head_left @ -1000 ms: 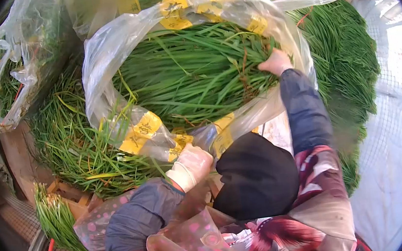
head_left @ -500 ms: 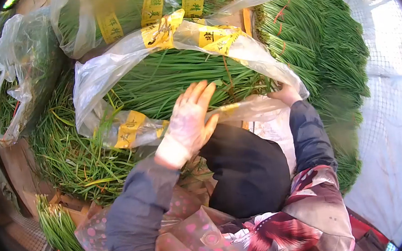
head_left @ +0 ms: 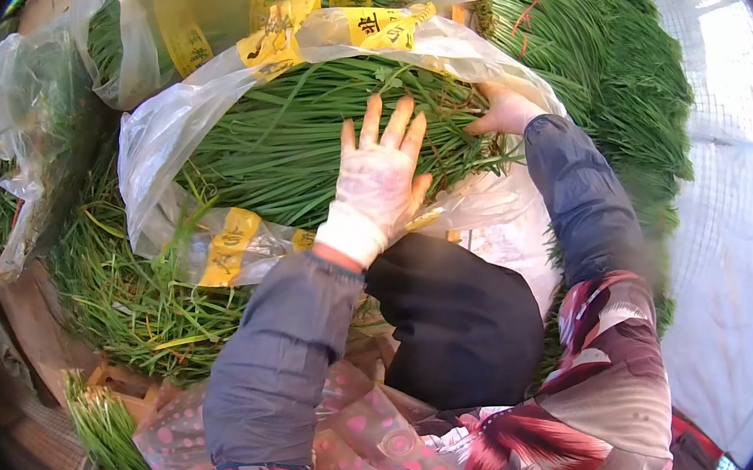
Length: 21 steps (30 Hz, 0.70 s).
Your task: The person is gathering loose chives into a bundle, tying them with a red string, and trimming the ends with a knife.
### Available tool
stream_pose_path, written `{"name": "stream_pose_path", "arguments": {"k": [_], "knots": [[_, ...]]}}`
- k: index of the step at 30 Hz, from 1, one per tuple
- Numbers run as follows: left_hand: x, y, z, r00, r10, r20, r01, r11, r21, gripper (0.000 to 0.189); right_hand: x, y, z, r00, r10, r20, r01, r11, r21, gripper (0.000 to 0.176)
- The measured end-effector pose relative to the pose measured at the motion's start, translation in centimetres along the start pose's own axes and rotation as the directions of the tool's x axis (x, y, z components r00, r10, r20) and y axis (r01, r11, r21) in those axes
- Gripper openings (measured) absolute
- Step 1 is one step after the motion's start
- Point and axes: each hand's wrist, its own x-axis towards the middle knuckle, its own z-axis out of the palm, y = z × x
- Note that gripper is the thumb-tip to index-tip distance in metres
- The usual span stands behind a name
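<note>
A clear plastic bag [head_left: 146, 131] with yellow printed bands lies open in front of me, filled with long green garlic chives [head_left: 264, 146]. My left hand [head_left: 379, 174], in a thin whitish glove with bare fingertips, rests flat on the chives with its fingers spread. At the bag's right end, my right hand [head_left: 511, 111] presses against the cut ends of the chives, inside the bag's mouth. Its thumb points left, apart from the forefinger; the other fingers are partly hidden.
Another filled bag [head_left: 128, 54] lies behind, and one more bag [head_left: 24, 154] stands at the left. Loose chives [head_left: 153, 307] are heaped at left. Bundled chives [head_left: 598, 61] are stacked at right beside white sheeting [head_left: 728, 223]. A small bunch [head_left: 107, 433] stands at lower left.
My left hand has moved right and forward onto the chives, fingers spreading. My right hand has risen from the bag's lower right edge to the chive ends. The bag has shifted slightly left.
</note>
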Motion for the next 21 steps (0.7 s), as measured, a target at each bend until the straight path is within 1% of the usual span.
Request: {"name": "stream_pose_path", "arguments": {"k": [1, 2, 3, 4, 5, 7, 8, 9, 10, 11, 12, 13, 15, 16, 17, 19, 20, 21], "knots": [[0.6, -0.5, 1.0, 1.0, 0.005, -0.021, -0.003, 0.997, 0.075, 0.072, 0.2, -1.1, -1.1, 1.0, -0.002, 0.006, 0.002, 1.0, -0.008, 0.063], [0.6, -0.9, 1.8, 1.0, -0.001, -0.023, 0.003, 0.997, 0.071, 0.072, 0.5, -2.1, -2.5, 0.98, 0.102, 0.172, -0.079, 0.987, -0.137, 0.07], [0.5, -1.4, 2.6, 0.984, -0.069, 0.164, 0.053, 0.994, 0.1, 0.073, 0.7, -3.0, -3.3, 0.921, 0.223, 0.318, -0.135, 0.952, -0.275, 0.077], [0.2, -2.0, 3.8, 0.93, -0.137, 0.342, 0.094, 0.986, 0.137, 0.074, 0.4, -2.8, -3.0, 0.971, 0.035, 0.235, 0.004, 0.987, -0.163, 0.087], [-0.8, -2.4, 4.9, 0.909, -0.109, 0.403, 0.038, 0.983, 0.179, 0.071, 0.7, -2.7, -3.0, 0.97, 0.036, 0.242, 0.005, 0.986, -0.166, 0.087], [-2.4, -2.0, 5.5, 0.896, -0.069, 0.439, 0.026, 0.994, 0.104, 0.06, 0.9, -5.5, -3.3, 0.944, 0.132, 0.304, -0.091, 0.985, -0.146, 0.088], [-3.3, -1.6, 5.5, 0.854, -0.037, 0.518, 0.016, 0.999, 0.044, 0.052, 2.2, -4.8, -1.6, 0.957, 0.114, 0.266, -0.071, 0.984, -0.165, 0.087], [-4.2, -1.0, 5.4, 0.81, -0.004, 0.586, 0.017, 1.0, -0.017, 0.045, 2.6, -3.8, 0.3, 0.957, 0.11, 0.267, -0.067, 0.984, -0.166, 0.087], [-5.8, -1.1, 6.9, 0.836, -0.001, 0.548, 0.088, 0.987, -0.132, 0.035, 2.9, -2.9, 2.2, 0.993, 0.029, 0.114, 0.002, 0.964, -0.267, 0.089], [-5.9, -1.4, 6.5, 0.835, -0.002, 0.55, 0.088, 0.988, -0.13, 0.035, 3.0, -2.6, 3.3, 0.998, -0.062, -0.033, 0.046, 0.929, -0.368, 0.091], [-5.9, -1.5, 6.2, 0.827, -0.005, 0.562, 0.118, 0.979, -0.165, 0.035, 3.5, -3.1, 3.1, 0.97, 0.137, 0.202, -0.047, 0.917, -0.397, 0.099], [-5.8, -1.5, 6.0, 0.823, -0.011, 0.569, 0.154, 0.967, -0.203, 0.035, 3.1, -3.6, 3.4, 0.969, 0.135, 0.205, -0.042, 0.913, -0.405, 0.099], [-5.7, -1.6, 6.2, 0.817, -0.006, 0.576, 0.153, 0.966, -0.208, 0.034, 2.3, -4.2, 4.4, 0.983, 0.171, 0.065, -0.126, 0.888, -0.443, 0.104], [-5.8, -1.4, 6.4, 0.816, -0.016, 0.577, 0.163, 0.966, -0.202, 0.033, 2.8, -4.4, 4.7, 0.97, 0.238, 0.054, -0.2, 0.902, -0.384, 0.104], [-5.9, -1.3, 6.6, 0.816, -0.029, 0.578, 0.173, 0.965, -0.197, 0.033, 3.1, -4.5, 4.8, 0.972, 0.228, 0.051, -0.192, 0.902, -0.387, 0.104], [-6.3, -1.4, 6.7, 0.832, -0.057, 0.552, 0.207, 0.955, -0.213, 0.032, 3.3, -4.5, 5.4, 0.972, 0.195, -0.135, -0.229, 0.918, -0.323, 0.096], [-6.3, -1.6, 6.9, 0.831, -0.052, 0.553, 0.212, 0.95, -0.229, 0.032, 3.1, -4.1, 5.4, 0.954, -0.016, -0.3, -0.135, 0.87, -0.474, 0.082], [-6.3, -1.7, 6.8, 0.83, -0.042, 0.557, 0.214, 0.945, -0.248, 0.032, 2.7, -5.4, 4.1, 0.955, -0.019, -0.296, -0.13, 0.871, -0.475, 0.082]]}}
